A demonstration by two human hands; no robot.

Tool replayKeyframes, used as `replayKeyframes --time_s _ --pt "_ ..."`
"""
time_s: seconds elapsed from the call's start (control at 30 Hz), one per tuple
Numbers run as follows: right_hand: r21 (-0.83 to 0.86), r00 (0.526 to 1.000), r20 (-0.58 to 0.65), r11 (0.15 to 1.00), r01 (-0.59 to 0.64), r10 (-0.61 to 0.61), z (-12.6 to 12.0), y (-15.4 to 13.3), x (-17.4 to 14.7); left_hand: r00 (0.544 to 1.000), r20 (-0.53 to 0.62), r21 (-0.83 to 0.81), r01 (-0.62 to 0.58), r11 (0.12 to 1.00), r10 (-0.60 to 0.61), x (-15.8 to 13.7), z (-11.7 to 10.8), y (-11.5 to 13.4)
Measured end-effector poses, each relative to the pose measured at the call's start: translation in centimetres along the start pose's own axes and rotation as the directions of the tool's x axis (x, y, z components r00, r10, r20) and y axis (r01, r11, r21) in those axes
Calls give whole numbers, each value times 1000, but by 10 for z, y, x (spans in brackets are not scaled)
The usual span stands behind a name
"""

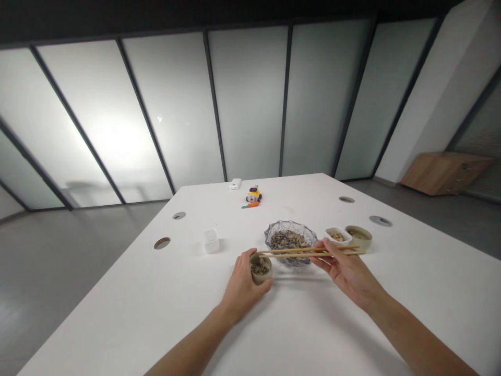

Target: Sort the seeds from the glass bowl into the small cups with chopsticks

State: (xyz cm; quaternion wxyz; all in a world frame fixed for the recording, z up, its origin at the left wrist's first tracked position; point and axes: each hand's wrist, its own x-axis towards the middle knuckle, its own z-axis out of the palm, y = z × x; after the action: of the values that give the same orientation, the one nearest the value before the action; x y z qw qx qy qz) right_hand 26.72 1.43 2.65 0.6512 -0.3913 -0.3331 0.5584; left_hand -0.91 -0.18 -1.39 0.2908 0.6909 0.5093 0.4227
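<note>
My left hand (241,282) is wrapped round a small beige cup (261,278), which is tilted toward me and holds striped seeds that look like sunflower seeds (259,268). Between the fingers of my right hand (346,269) is a pair of wooden chopsticks (291,253), lying nearly level. Their tips reach left to the cup's mouth; whether they grip a seed is too small to tell. Behind the chopsticks stands a clear glass bowl (274,228) full of the same seeds. Just beyond my right hand are a white square dish (346,241) with pale pieces and a second beige bowl (366,243).
An empty-looking translucent container (211,242) stands left on the white table (156,308). Farther back are a yellow toy vehicle (254,195), an orange carrot-like object (252,204) and a white box-shaped device (235,184). Round cable holes (162,243) pierce the tabletop on both sides.
</note>
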Motion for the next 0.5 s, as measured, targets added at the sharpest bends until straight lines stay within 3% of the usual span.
replayKeyframes --time_s 0.17,0.27,0.33,0.4,0.5 --pt "-59 971 -113 977 206 -212 -5 -8 4 1000 5 2 13 1000 -13 -1 0 0" --pt "-353 903 -122 869 348 -411 -12 -12 5 1000 -6 -10 9 1000 -9 -1 0 -2" --pt "-569 856 -45 717 403 -516 -14 -11 4 1000 -6 -12 10 1000 -10 -1 0 -3" --pt "-680 818 75 570 460 -570 -14 -7 2 1000 2 -6 16 1000 -16 0 0 -3" --pt "-708 806 219 479 518 -550 -9 0 -3 1000 13 7 25 1000 -25 0 0 -2"
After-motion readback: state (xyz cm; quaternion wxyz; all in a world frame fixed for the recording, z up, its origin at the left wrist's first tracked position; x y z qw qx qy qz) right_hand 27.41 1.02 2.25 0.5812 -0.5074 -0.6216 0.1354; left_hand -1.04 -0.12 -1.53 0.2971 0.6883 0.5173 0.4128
